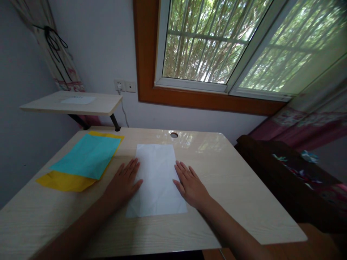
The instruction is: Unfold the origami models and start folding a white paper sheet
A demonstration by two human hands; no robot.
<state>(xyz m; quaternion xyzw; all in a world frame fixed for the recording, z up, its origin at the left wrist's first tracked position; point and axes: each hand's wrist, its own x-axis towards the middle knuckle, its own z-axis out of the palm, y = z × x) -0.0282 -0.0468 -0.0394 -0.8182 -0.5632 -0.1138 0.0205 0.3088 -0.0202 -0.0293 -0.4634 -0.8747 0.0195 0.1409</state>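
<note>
A white sheet of paper [157,180] lies flat on the pale wooden desk [233,202], with faint creases across it. My left hand [123,182] rests palm down along its left edge, fingers stretched out and the thumb on the paper. On the opposite side my right hand [191,184] lies flat, its fingertips and thumb touching the right edge. Neither hand grips anything. Left of my left hand, a turquoise sheet [88,155] lies on top of a larger yellow sheet [69,181], whose near end sticks out.
A raised shelf [100,104] on dark metal legs stands at the desk's back left, bearing a small white paper [78,100]. Behind the desk are a wall socket [124,86] and a window. A round cable hole [174,135] sits near the back edge. Dark furniture [292,180] stands at right.
</note>
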